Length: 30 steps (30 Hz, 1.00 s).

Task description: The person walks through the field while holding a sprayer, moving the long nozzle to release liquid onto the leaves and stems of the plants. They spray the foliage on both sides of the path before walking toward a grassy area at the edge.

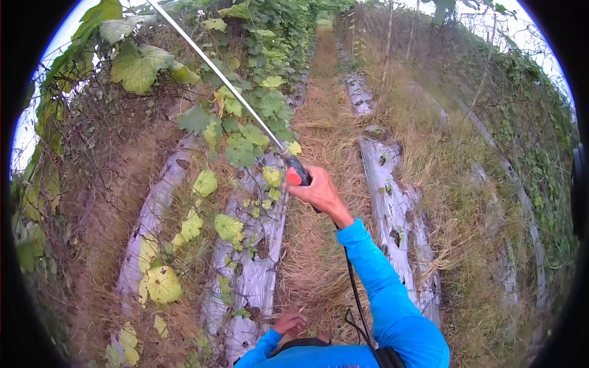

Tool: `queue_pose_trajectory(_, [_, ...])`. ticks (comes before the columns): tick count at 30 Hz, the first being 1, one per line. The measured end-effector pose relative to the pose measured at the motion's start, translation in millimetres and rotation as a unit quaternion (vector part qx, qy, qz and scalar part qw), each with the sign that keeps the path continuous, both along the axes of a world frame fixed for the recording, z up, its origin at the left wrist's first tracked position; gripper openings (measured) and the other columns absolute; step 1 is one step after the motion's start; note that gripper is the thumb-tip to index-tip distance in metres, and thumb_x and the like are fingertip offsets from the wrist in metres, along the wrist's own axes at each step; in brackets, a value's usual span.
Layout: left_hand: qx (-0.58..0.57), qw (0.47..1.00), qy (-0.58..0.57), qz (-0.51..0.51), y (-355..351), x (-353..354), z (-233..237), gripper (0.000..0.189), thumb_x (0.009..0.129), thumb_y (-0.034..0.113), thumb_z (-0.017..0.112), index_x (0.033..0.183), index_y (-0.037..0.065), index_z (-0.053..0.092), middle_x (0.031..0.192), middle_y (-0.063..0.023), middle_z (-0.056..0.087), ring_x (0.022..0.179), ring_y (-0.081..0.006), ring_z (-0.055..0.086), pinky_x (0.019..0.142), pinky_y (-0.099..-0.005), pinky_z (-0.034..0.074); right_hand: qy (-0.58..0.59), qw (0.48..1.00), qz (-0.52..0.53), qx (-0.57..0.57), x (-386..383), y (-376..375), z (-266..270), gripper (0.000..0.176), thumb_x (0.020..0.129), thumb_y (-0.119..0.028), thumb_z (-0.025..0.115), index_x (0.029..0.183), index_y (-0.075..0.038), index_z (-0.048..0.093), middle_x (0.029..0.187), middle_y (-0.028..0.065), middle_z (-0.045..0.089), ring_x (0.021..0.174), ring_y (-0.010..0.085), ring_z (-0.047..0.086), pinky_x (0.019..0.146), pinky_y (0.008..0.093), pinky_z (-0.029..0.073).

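My right hand point(319, 191) is wrapped round the black handle of a sprayer wand point(224, 80), near a red part on the grip. The wand's long metal tube slants up and left across the leafy vines point(245, 132); its far tip lies out of frame. A black hose point(354, 288) hangs from the handle down along my blue sleeve. Low in the view, close to my body, my left hand point(290, 323) holds nothing that I can see, its fingers loosely bent and apart.
Dry grass covers the path point(319, 245) between two rows of silver plastic mulch point(388, 196) with holes in it. Climbing vines rise at the left. Dry stems, upright poles point(388, 43) and green climbers point(546, 178) stand at the right. Yellowing leaves point(162, 284) hang low at left.
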<state>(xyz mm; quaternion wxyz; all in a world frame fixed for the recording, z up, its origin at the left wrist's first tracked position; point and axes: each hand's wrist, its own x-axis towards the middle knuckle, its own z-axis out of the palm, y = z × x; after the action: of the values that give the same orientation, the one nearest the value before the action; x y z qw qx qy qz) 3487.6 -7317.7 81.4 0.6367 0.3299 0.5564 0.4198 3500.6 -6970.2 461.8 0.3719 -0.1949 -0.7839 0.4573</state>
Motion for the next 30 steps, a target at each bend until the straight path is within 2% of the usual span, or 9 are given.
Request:
queue_pose_trajectory(2, [-0.002,0.999,-0.035,-0.005,-3.2,14.5,16.7,0.024,0.09,0.02,0.053,0.105,0.003,0.061,0.093,-0.0061,0.063,0.086,-0.0114,0.06,0.073,-0.0229,0.048,-0.065,0.997,-0.038,0.008,53.8,-22.8,-30.1,0.038,0.062,-0.029,0.075,0.078,0.002,0.06,0.066,0.0104,0.058,0.058,0.0174,0.054,0.056,0.0335,0.044])
queue_pose_trajectory(4, [-0.005,0.999,-0.04,-0.01,-2.9,19.4,18.9,0.024,0.091,0.02,0.053,0.105,0.003,0.06,0.093,-0.006,0.063,0.086,-0.011,0.059,0.074,-0.023,0.048,-0.078,0.996,-0.048,-0.004,99.7,-42.2,-57.4,0.036,0.062,-0.026,0.075,0.079,0.002,0.059,0.063,0.011,0.055,0.055,0.0179,0.052,0.055,0.0331,0.043])
queue_pose_trajectory(7, [-0.016,0.999,-0.046,-0.022,-8.0,22.7,20.3,0.024,0.091,0.021,0.053,0.106,0.003,0.06,0.092,-0.0054,0.063,0.084,-0.0102,0.058,0.073,-0.0229,0.048,-0.045,0.997,-0.07,-0.004,152.2,-68.3,-88.4,0.033,0.061,-0.021,0.075,0.078,0.0,0.058,0.061,0.0101,0.053,0.053,0.0171,0.05,0.053,0.0321,0.042])
queue_pose_trajectory(11, [-0.008,0.998,-0.032,-0.047,-8.4,19.5,6.3,0.024,0.092,0.021,0.052,0.106,0.003,0.059,0.091,-0.0047,0.062,0.077,-0.0088,0.056,0.067,-0.0212,0.047,-0.089,0.989,-0.114,-0.017,207.0,-99.3,-114.0,0.03,0.06,-0.017,0.075,0.075,-0.001,0.055,0.059,0.009,0.052,0.051,0.0166,0.048,0.051,0.0311,0.042])
queue_pose_trajectory(15, [-0.021,0.996,-0.01,-0.092,-10.2,27.3,35.0,0.023,0.092,0.019,0.051,0.105,0.002,0.06,0.09,-0.0044,0.062,0.075,-0.0076,0.055,0.063,-0.0199,0.046,-0.063,0.985,-0.162,0.007,241.8,-138.9,-139.2,0.032,0.06,-0.018,0.075,0.073,-0.001,0.051,0.057,0.0042,0.044,0.051,0.0115,0.041,0.047,0.0282,0.037])
queue_pose_trajectory(21, [0.052,0.991,0.001,-0.125,-57.7,31.7,23.3,0.023,0.089,0.018,0.051,0.102,0.002,0.06,0.089,-0.0037,0.061,0.072,-0.0069,0.053,0.062,-0.0195,0.044,-0.073,0.975,-0.209,-0.029,274.0,-241.1,-152.6,0.031,0.059,-0.018,0.075,0.074,-0.002,0.053,0.059,0.0027,0.044,0.053,0.0116,0.041,0.049,0.0293,0.036])
queue_pose_trajectory(23, [0.042,0.993,-0.002,-0.114,-89.3,35.4,20.2,0.024,0.088,0.019,0.051,0.103,0.002,0.06,0.089,-0.0037,0.061,0.073,-0.0074,0.053,0.064,-0.0203,0.045,-0.087,0.967,-0.239,-0.032,284.7,-274.3,-157.8,0.034,0.06,-0.021,0.075,0.078,0.0,0.055,0.059,0.0038,0.045,0.055,0.0111,0.043,0.051,0.029,0.039])
queue_pose_trajectory(26, [-0.01,0.993,-0.016,-0.113,-144.2,45.0,18.2,0.025,0.088,0.019,0.05,0.103,0.002,0.061,0.09,-0.0036,0.062,0.074,-0.0083,0.055,0.067,-0.022,0.047,-0.065,0.946,-0.318,-0.015,291.3,-305.3,-154.6,0.031,0.062,-0.02,0.073,0.071,-0.002,0.049,0.058,0.0016,0.044,0.053,0.0108,0.039,0.049,0.0288,0.036])
queue_pose_trajectory(30, [-0.013,0.989,-0.035,-0.141,-218.0,66.3,-1.3,0.025,0.089,0.021,0.05,0.104,0.005,0.062,0.093,-0.0035,0.064,0.08,-0.0095,0.058,0.067,-0.0227,0.047,-0.025,0.902,-0.432,-0.006,290.0,-346.1,-104.9,0.029,0.065,-0.019,0.073,0.069,-0.003,0.049,0.056,0.0001,0.044,0.052,0.0096,0.039,0.048,0.0281,0.035])
